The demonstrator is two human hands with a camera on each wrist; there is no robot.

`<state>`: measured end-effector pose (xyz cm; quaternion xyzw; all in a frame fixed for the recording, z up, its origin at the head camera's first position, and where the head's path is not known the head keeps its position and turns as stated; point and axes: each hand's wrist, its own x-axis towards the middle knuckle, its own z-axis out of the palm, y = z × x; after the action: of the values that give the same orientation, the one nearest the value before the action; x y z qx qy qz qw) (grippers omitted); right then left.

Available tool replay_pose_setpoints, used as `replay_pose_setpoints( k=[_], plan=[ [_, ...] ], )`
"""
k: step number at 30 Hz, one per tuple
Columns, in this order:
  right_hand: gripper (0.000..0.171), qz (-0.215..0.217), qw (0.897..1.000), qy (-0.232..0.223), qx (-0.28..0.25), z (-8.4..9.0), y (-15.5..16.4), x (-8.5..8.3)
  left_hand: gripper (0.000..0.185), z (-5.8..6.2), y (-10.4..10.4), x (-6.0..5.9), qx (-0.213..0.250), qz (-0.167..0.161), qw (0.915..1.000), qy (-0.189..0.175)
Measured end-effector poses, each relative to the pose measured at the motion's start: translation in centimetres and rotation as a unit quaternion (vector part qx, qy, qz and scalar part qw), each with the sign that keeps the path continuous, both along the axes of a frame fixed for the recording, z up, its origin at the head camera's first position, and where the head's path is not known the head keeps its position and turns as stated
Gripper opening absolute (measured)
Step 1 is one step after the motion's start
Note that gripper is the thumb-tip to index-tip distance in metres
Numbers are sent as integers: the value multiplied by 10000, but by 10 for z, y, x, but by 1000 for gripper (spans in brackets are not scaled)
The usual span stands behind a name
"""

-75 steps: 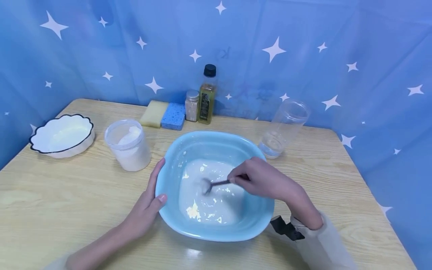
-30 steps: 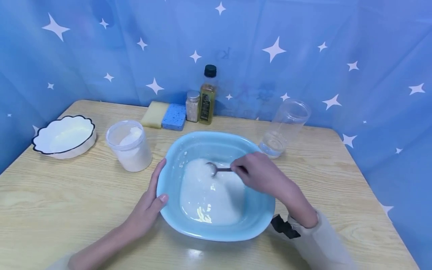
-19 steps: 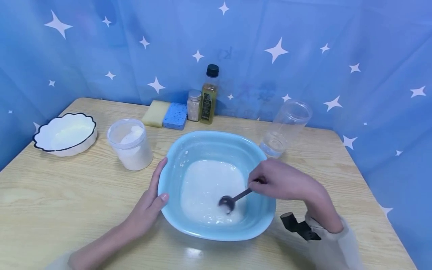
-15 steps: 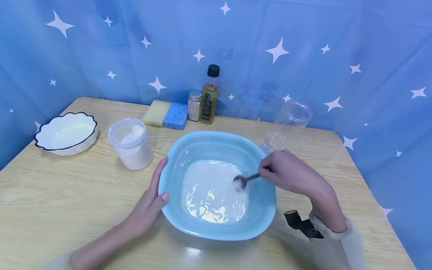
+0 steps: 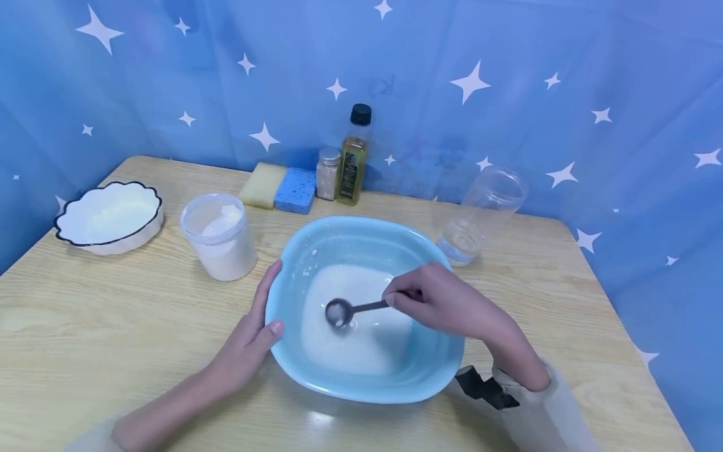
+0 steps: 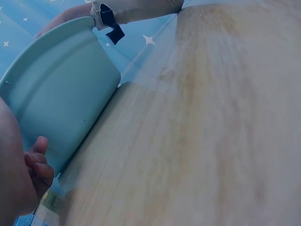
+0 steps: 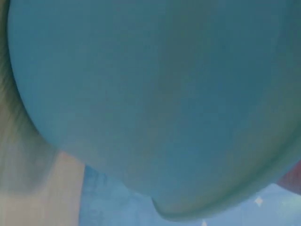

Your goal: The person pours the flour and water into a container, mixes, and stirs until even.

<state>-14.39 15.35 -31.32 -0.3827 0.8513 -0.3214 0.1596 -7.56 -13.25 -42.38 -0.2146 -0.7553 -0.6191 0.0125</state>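
Note:
A light blue basin (image 5: 361, 397) stands on the table, partly filled with a white liquid (image 5: 356, 351). At its left side my left hand (image 5: 245, 342) grips it, thumb at the rim. The left wrist view shows the other fingers (image 6: 40, 162) bent against the basin's outer wall (image 6: 70, 94). My right hand (image 5: 437, 298) reaches over the right rim and pinches the handle of a dark spoon (image 5: 339, 312) with a round bowl. That bowl is in the left-middle part of the white liquid. In the right wrist view the basin's wall (image 7: 141, 94) hides the spoon.
Left of the basin are an open jar of white powder (image 5: 223, 242) and a white scalloped dish (image 5: 110, 216). Behind it stand a yellow sponge (image 5: 262, 185), a blue sponge (image 5: 296, 190), a small shaker jar (image 5: 327, 174) and an oil bottle (image 5: 351, 166). A clear container (image 5: 480, 216) is back right.
The spoon circles through the white liquid; in the last half second my right hand has carried it from the basin's right side to the left. My left hand keeps its place on the basin.

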Motion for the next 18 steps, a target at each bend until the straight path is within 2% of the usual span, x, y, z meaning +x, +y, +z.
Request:
replay_pose_setpoints(
  k=[3, 6, 13, 18],
  plan=[
    [18, 340, 9985, -355, -258, -3, -3, 2, 70, 0, 0, -1, 14, -34, 10000, 18],
    [18, 504, 9978, -377, -191, -8, -7, 4, 69, -1, 0, -1, 18, -51, 10000, 6],
    [25, -33, 9981, -307, 525, 3, 5, 0, 69, -1, 0, -1, -53, -53, 10000, -40],
    [26, -171, 9961, -156, 857, 16, 25, -2, 69, -1, 0, -1, -18, -46, 9999, -116]
  ],
)
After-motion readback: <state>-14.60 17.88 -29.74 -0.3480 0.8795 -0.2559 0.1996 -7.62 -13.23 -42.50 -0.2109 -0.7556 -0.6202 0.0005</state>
